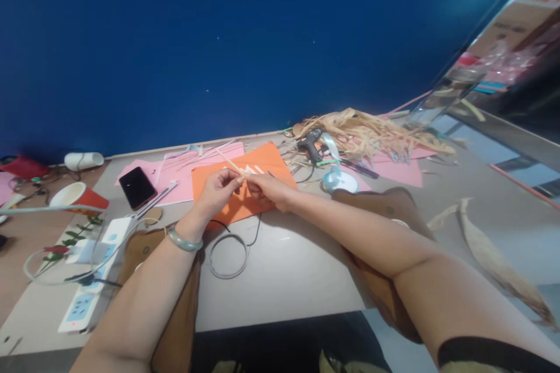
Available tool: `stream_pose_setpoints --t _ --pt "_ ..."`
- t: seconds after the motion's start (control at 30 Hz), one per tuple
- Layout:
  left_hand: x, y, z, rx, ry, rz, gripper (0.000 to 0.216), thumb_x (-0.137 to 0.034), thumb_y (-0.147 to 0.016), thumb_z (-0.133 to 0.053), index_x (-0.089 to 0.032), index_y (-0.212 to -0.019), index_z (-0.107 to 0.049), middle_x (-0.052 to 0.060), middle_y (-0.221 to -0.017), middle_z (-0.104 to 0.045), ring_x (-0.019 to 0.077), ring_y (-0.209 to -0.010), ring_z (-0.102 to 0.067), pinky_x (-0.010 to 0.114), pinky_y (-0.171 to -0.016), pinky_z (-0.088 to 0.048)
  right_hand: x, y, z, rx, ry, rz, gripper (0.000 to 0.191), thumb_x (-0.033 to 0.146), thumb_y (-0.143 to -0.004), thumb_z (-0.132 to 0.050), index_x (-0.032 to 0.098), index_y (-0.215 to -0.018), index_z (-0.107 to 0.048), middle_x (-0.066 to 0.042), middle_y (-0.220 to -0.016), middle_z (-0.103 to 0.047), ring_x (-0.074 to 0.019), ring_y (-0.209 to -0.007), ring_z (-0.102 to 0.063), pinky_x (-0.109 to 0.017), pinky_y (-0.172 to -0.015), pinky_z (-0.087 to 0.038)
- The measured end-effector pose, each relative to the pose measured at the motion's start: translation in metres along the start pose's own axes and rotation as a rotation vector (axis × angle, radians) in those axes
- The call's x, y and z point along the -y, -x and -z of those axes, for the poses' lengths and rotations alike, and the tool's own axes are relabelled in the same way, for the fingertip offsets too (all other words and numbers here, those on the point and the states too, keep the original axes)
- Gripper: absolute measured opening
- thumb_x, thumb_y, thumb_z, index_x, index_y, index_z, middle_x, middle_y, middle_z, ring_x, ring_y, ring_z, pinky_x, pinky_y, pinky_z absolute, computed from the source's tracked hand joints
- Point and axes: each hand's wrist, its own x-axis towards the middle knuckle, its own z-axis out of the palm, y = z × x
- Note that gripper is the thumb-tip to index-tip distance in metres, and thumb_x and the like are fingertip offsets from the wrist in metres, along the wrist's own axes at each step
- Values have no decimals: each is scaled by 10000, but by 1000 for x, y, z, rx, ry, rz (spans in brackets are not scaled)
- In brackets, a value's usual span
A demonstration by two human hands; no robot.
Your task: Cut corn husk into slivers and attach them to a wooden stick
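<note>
My left hand (217,191), with a pale bangle on its wrist, pinches a thin straw-coloured strip (229,159). The strip slants up and away from the fingertips. My right hand (270,191) meets the left at the fingertips, its fingers closed at the strip's lower end. A small dark point shows just above the right hand; what it belongs to is unclear. Both hands are over an orange sheet (272,157) with white lettering, partly hidden by them. Pink paper (180,189) lies under and beside the orange sheet.
A black glue gun (311,144) and a pile of dried strips (354,128) lie at the back right, near a ribbon roll (343,180). To the left are a phone (137,187), a power strip (83,307) and a paper cup (83,197). A blue wall (245,58) stands behind.
</note>
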Motion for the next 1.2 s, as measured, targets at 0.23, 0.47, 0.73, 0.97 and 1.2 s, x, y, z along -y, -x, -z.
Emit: stream_pose_setpoints --t 0.23,0.47,0.73,0.97,1.2 --pt "-5 0 3 -8 8 11 249 -374 -677 -691 -145 -682 -590 -7 -586 -559 88 -519 -490 223 -531 -384 2 -1 11 89 -191 -19 417 479 -880 -370 207 -592 -242 94 -458 -176 -57 -383 -60 -178 -332 -63" --pt "-3 1 8 -20 15 43 249 -368 -691 -685 -140 -682 -585 -12 -549 -545 82 -506 -470 217 -521 -354 21 3 28 74 -332 37 447 515 -863 -414 201 -601 -234 97 -469 -172 -48 -377 -64 -170 -342 -42" --pt "0 1 3 -58 101 1 230 -374 -734 -661 -154 -720 -594 -16 -567 -550 86 -531 -482 223 -548 -380 11 -2 30 -132 -8 55 442 568 -782 -500 200 -610 -328 85 -494 -225 -54 -402 -127 -199 -370 -79" --pt "10 0 -1 -30 -2 22 243 -388 -712 -668 -148 -737 -638 7 -616 -607 101 -542 -523 226 -546 -411 -11 -5 9 -135 505 265 508 627 -826 -379 171 -609 -436 33 -574 -388 -89 -539 -336 -225 -502 -257" --pt "12 1 -2 -12 -55 14 219 -355 -726 -647 -138 -754 -634 15 -616 -612 111 -553 -537 229 -550 -416 -9 -3 7 -113 382 167 530 627 -841 -363 177 -561 -381 44 -498 -330 -76 -458 -269 -235 -447 -209"
